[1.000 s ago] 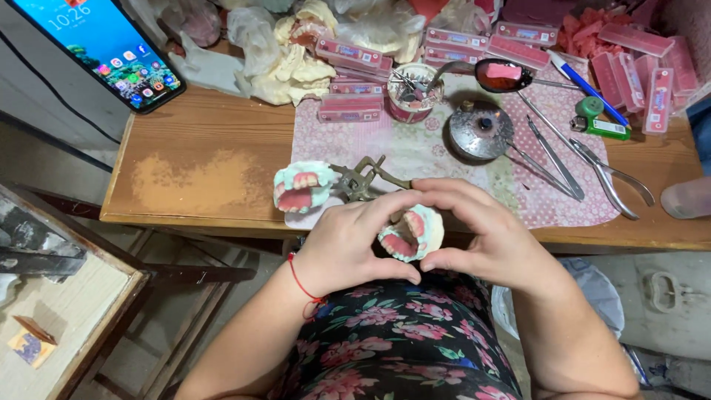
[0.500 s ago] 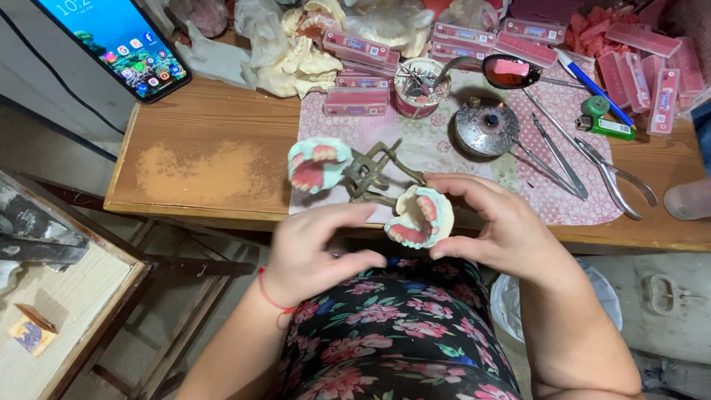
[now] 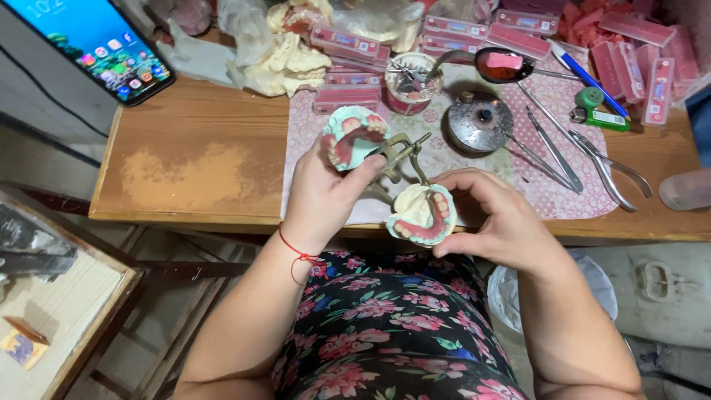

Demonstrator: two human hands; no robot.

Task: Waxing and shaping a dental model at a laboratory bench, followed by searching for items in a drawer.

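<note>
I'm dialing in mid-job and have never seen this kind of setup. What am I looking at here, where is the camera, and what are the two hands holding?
There is no machine here: a seated person works with bare hands, filmed by a camera on their head looking down. The left hand holds a metal hinged frame carrying a mint-green dental cast with pink gums and teeth. The right hand holds a second denture cast, apart from the frame. On the wooden table lie a patterned mat, pliers, a round metal lid, a spoon holding pink wax, pink wax strips, a green lighter and a phone.
</note>
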